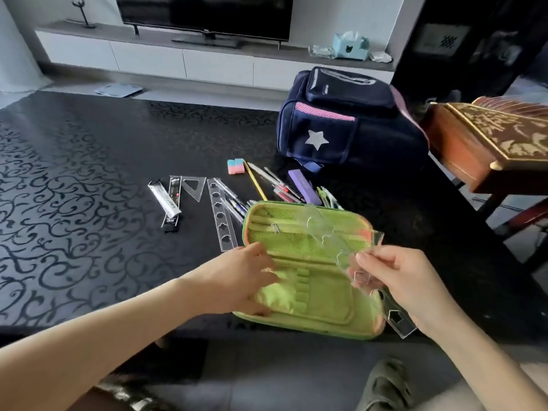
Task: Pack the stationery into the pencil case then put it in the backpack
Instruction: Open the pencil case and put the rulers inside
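Note:
A green pencil case lies open on the black patterned table in front of me. My left hand rests on its left edge with fingers spread inside. My right hand holds a clear plastic stencil ruler slanted over the open case. Behind the case lie a second clear stencil ruler, a set square, a pink and blue eraser, a yellow pencil, several pens and a purple box. A navy backpack with a silver star stands further back.
Two narrow refill packs lie left of the set square. A carved wooden chest on a stand sits at the right. A white TV bench with a television runs along the far wall. The table edge is near my knees.

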Demonstrator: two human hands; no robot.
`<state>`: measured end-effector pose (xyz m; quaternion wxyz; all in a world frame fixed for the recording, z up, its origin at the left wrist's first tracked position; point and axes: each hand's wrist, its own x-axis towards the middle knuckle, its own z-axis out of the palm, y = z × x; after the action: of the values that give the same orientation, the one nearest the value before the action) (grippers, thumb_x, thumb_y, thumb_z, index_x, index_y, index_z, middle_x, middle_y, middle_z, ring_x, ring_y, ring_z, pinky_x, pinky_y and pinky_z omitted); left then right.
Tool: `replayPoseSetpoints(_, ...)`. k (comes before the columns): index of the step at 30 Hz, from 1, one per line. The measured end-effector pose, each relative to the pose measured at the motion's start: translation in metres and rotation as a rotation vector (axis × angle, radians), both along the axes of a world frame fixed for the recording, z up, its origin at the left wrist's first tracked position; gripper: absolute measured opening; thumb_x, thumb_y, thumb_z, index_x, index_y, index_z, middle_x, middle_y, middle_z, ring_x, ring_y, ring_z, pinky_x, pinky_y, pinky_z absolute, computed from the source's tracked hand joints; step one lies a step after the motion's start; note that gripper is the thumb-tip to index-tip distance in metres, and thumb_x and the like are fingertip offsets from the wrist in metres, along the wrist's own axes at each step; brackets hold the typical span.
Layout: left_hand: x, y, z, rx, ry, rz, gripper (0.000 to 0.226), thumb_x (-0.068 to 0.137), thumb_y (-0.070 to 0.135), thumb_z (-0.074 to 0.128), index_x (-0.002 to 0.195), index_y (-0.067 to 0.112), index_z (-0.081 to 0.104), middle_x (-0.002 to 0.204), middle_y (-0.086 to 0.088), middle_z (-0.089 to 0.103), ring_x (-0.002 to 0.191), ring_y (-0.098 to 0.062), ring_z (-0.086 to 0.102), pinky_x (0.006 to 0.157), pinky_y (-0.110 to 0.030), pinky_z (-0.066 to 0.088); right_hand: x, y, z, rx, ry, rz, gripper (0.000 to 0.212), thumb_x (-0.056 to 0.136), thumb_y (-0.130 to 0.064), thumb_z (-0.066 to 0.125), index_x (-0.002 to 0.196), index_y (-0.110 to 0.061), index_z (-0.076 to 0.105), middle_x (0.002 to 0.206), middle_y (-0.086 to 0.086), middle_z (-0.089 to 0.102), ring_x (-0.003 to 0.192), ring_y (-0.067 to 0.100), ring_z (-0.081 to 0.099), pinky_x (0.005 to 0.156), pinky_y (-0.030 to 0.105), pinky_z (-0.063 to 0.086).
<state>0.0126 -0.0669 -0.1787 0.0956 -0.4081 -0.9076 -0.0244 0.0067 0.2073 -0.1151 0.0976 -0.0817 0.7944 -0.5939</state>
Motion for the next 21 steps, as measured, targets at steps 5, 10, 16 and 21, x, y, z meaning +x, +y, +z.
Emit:
replayPoseSetpoints(5,0.008,0.004,0.018,0.362,-0.105,0.228,0.023,0.085,0.033,0.046,0.079,0.014,0.059,0.065,0.002,0.06,0.06,-0.013,0.056,0.054,-0.026,0.046,0.035,0.011,-0.01,0.205,0.641,0.057,0.024,0.091,-0.029,0.055,0.084,-0.015,0.074,0.08,-0.011,0.074,0.075,0.001,0.067,0.068,0.015,0.052)
replayPoseSetpoints(10,-0.015,0.008,0.027,0.685,-0.547,0.634,0.03,0.089,0.034,0.054,0.073,0.008,0.057,0.062,-0.003,0.055,0.058,-0.025,0.06,0.068,-0.039,0.053,0.026,-0.002,-0.042,0.578,1.224,0.171,0.014,0.087,-0.015,0.062,0.084,-0.009,0.074,0.08,-0.002,0.072,0.071,0.017,0.067,0.063,0.031,0.053)
replayPoseSetpoints(16,-0.022,0.011,0.037,0.783,-0.739,0.678,0.022,0.09,0.027,0.057,0.071,0.019,0.064,0.068,-0.003,0.06,0.066,-0.022,0.063,0.077,-0.044,0.057,0.009,-0.023,-0.066,0.65,1.058,0.344,0.024,0.086,-0.032,0.054,0.085,-0.022,0.076,0.086,-0.009,0.075,0.074,0.011,0.067,0.06,0.026,0.052)
replayPoseSetpoints(21,-0.022,0.007,0.035,0.693,-0.689,0.698,0.033,0.09,0.034,0.053,0.079,0.003,0.055,0.069,-0.011,0.055,0.069,-0.03,0.066,0.081,-0.048,0.054,0.016,0.002,-0.047,0.458,0.911,0.14,0.027,0.087,-0.033,0.056,0.096,-0.016,0.075,0.088,-0.008,0.074,0.079,0.007,0.067,0.069,0.026,0.055)
